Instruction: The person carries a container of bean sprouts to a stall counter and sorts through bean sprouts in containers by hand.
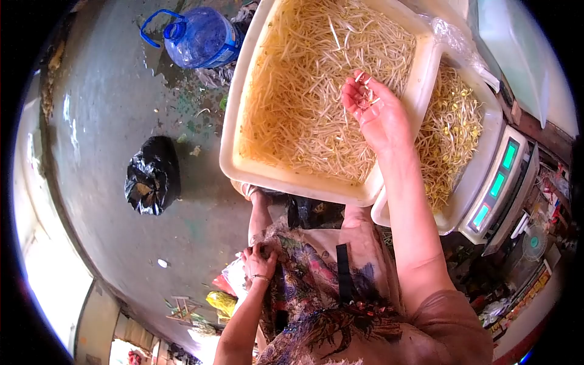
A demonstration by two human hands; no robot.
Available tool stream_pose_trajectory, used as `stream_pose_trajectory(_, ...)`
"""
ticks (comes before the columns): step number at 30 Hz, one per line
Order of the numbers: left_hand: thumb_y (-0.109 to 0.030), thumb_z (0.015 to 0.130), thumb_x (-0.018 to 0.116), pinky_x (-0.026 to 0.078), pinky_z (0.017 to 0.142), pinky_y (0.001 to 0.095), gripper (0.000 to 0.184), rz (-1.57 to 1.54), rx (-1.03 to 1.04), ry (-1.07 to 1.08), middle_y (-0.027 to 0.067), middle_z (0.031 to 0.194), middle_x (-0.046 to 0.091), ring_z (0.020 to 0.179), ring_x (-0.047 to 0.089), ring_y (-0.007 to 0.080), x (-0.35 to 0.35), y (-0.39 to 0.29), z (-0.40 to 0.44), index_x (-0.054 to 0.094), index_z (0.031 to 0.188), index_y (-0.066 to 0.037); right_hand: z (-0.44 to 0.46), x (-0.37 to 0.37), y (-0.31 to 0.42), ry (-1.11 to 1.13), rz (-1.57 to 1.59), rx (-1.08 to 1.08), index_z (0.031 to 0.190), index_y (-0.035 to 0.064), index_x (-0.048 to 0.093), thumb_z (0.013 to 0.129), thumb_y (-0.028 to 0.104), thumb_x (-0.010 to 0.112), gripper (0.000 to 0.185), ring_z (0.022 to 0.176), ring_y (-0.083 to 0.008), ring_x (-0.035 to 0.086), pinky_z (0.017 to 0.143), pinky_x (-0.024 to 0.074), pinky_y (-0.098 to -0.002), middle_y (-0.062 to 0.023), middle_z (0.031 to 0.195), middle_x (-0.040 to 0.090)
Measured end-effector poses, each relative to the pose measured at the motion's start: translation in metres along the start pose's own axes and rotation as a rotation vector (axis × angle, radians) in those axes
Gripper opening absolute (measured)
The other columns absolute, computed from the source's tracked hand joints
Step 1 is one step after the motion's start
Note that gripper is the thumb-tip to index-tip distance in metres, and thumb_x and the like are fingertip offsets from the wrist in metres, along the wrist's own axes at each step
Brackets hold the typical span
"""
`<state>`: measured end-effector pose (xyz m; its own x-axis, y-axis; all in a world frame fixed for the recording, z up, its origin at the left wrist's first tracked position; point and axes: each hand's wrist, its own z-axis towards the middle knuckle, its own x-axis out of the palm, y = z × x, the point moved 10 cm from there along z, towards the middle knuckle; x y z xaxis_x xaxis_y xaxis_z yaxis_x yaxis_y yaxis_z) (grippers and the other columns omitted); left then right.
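My right hand [376,112] is turned palm up above a large white tub [234,143], fingers curled around a few bean sprout pieces [367,91]. Long pale bean sprouts [316,97] fill much of that tub, in cloudy yellowish light on the left side. Under my right forearm, a second white tub [468,176] contains shorter sprouts with yellow heads [450,128]. My left hand [260,264] rests by my knee against the patterned clothing [304,267]. Its fingers are curled in, and whatever they hold, if anything, is too dark to make out.
A digital scale [496,182] with green displays stands right of the second tub. On the grey floor are a blue water jug [204,38] and a black plastic bag [153,176]. Clear plastic wrap [456,42] lies behind the tubs. A small fan [534,242] is at far right.
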<state>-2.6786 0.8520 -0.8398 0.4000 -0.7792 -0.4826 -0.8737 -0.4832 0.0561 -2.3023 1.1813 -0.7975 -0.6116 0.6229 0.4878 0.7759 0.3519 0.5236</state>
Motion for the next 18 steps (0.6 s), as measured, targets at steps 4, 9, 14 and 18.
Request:
stream_pose_trajectory(4, -0.041, 0.069, 0.067, 0.040, 0.090, 0.0552, 0.055, 0.017, -0.012, 0.019, 0.0172, 0.121, 0.047, 0.119, 0.039, 0.0401, 0.001, 0.001, 0.000, 0.054, 0.118, -0.019, 0.008, -0.006, -0.005, -0.059, 0.052, 0.014, 0.104, -0.0041, 0.053, 0.095, 0.006, 0.043, 0.017, 0.081, -0.0220, 0.062, 0.074, 0.0534, -0.0338, -0.0143, 0.092, 0.060)
stream_pose_trajectory(9, -0.040, 0.069, 0.067, 0.040, 0.091, 0.0554, 0.055, 0.027, -0.007, 0.019, 0.0160, 0.122, 0.047, 0.120, 0.038, 0.0401, 0.004, 0.002, 0.002, 0.053, 0.118, -0.019, 0.021, -0.008, -0.015, -0.048, 0.109, 0.035, 0.107, -0.0054, 0.051, 0.095, 0.007, 0.044, 0.019, 0.084, -0.0235, 0.061, 0.074, 0.0549, -0.0343, -0.0159, 0.095, 0.058)
stream_pose_trajectory(14, -0.040, 0.069, 0.068, 0.040, 0.091, 0.0549, 0.053, 0.023, -0.010, 0.014, 0.0156, 0.122, 0.047, 0.120, 0.038, 0.0392, 0.003, 0.002, 0.002, 0.054, 0.116, -0.018, 0.028, 0.000, -0.016, -0.106, 0.097, 0.029, 0.107, -0.0064, 0.050, 0.095, 0.009, 0.045, 0.020, 0.087, -0.0249, 0.060, 0.076, 0.0554, -0.0354, -0.0174, 0.096, 0.058)
stream_pose_trajectory(18, -0.038, 0.069, 0.069, 0.041, 0.089, 0.0546, 0.051, 0.033, 0.007, 0.001, 0.0149, 0.120, 0.048, 0.118, 0.040, 0.0377, 0.002, 0.001, 0.002, 0.055, 0.114, -0.018, 0.032, 0.008, -0.017, -0.057, 0.057, 0.036, 0.106, -0.0062, 0.051, 0.095, 0.009, 0.045, 0.020, 0.088, -0.0255, 0.061, 0.077, 0.0554, -0.0362, -0.0188, 0.099, 0.058)
